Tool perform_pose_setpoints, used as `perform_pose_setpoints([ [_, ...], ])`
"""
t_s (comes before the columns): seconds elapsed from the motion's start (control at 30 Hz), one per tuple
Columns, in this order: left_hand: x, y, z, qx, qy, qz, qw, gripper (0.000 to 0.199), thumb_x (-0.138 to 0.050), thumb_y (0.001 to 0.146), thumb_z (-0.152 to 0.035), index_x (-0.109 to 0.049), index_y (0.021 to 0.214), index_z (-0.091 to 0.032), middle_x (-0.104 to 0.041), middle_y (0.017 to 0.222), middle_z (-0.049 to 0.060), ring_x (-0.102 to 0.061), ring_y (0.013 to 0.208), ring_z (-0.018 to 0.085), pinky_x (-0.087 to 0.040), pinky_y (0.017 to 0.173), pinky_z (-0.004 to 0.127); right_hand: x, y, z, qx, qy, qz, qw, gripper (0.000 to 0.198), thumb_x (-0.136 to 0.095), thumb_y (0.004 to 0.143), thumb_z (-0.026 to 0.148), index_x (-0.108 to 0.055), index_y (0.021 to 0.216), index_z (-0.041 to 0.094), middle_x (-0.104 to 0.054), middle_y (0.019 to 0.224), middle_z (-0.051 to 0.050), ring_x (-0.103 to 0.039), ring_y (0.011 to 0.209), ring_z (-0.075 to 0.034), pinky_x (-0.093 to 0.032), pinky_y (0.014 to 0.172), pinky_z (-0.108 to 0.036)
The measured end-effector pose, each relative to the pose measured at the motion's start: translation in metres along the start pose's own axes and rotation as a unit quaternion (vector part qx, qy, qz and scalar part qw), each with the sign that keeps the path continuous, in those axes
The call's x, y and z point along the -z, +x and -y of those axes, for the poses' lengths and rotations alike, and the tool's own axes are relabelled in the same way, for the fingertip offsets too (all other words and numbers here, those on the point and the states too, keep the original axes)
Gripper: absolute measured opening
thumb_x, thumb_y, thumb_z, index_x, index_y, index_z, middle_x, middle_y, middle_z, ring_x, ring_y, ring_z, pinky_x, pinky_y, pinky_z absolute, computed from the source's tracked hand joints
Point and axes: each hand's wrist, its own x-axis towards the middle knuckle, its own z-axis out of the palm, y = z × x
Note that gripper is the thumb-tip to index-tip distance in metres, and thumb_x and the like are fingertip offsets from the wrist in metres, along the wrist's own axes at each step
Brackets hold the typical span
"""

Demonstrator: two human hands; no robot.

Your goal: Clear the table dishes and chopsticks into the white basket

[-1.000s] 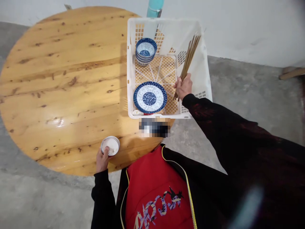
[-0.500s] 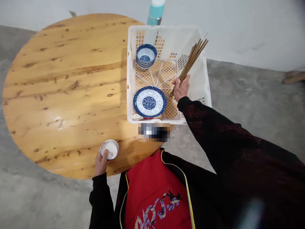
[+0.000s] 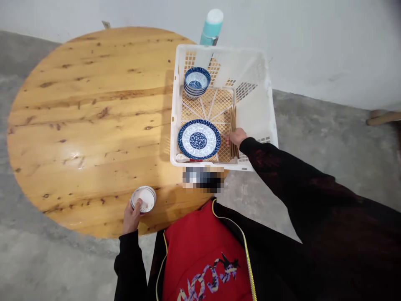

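Note:
My right hand (image 3: 237,137) is closed round a bundle of brown chopsticks (image 3: 233,119) inside the white plastic basket (image 3: 173,104), along its right side. To the left of that hand lie blue-and-white plates (image 3: 198,139), one on top of another. A stack of blue-and-white bowls (image 3: 196,81) stands in the basket's far left corner. A white spoon (image 3: 182,157) with something red beside it shows partly under the plates' near edge. Near the table's front edge, my left hand (image 3: 133,215) grips small white bowls (image 3: 145,198), nested together, its thumb inside the rim.
The round wooden table (image 3: 94,125) carries the basket on its right part. Behind the basket stands a turquoise bottle (image 3: 211,29) with a white top, close to the wall. A blurred-out dark object (image 3: 203,179) lies just in front of the basket.
My right hand has lowered the chopsticks into the basket and turned them from slanting to nearly parallel with its right side. My left hand keeps its grip on the small bowls. The view has shifted slightly.

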Motion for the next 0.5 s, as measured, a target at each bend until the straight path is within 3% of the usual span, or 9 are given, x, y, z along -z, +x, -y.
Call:
perform_pose_setpoints([
  [0.13,0.000,0.000,0.001,-0.004,0.010,-0.009,1.000,0.043,-0.065,0.075,-0.050,-0.062,0.096,-0.013,-0.064,0.091,0.009,-0.062,0.077,0.019,-0.055,0.050,0.024,0.003,-0.008,0.000,-0.048,-0.086,0.036,0.995,0.023,-0.050,0.095,0.017,-0.069,0.094,0.005,-0.066,0.063,-0.012,-0.070,0.062,-0.024,-0.056,0.059,-0.032],
  [0.23,0.000,0.000,0.000,-0.002,0.016,-0.009,1.000,0.039,-0.062,0.077,-0.048,-0.062,0.097,-0.014,-0.063,0.090,0.008,-0.061,0.075,0.018,-0.055,0.051,0.025,0.010,-0.011,0.006,-0.043,-0.169,0.023,0.984,0.028,-0.055,0.094,0.025,-0.072,0.101,0.004,-0.073,0.086,-0.022,-0.073,0.090,-0.030,-0.056,0.075,-0.033],
  [0.33,-0.001,-0.001,-0.001,-0.001,0.025,-0.014,1.000,0.037,-0.061,0.079,-0.045,-0.061,0.097,-0.014,-0.063,0.087,0.008,-0.061,0.075,0.018,-0.055,0.051,0.024,0.014,-0.015,0.013,-0.030,-0.250,0.017,0.968,0.037,-0.058,0.093,0.032,-0.072,0.112,0.003,-0.070,0.113,-0.028,-0.066,0.114,-0.035,-0.051,0.089,-0.037],
  [0.5,-0.001,-0.002,0.000,0.000,0.007,-0.005,1.000,0.036,-0.062,0.079,-0.045,-0.061,0.097,-0.014,-0.064,0.088,0.008,-0.061,0.075,0.019,-0.055,0.052,0.025,0.013,-0.026,0.022,-0.013,-0.335,0.039,0.941,0.038,-0.056,0.093,0.029,-0.072,0.118,0.004,-0.067,0.122,-0.028,-0.064,0.116,-0.036,-0.050,0.092,-0.039],
])
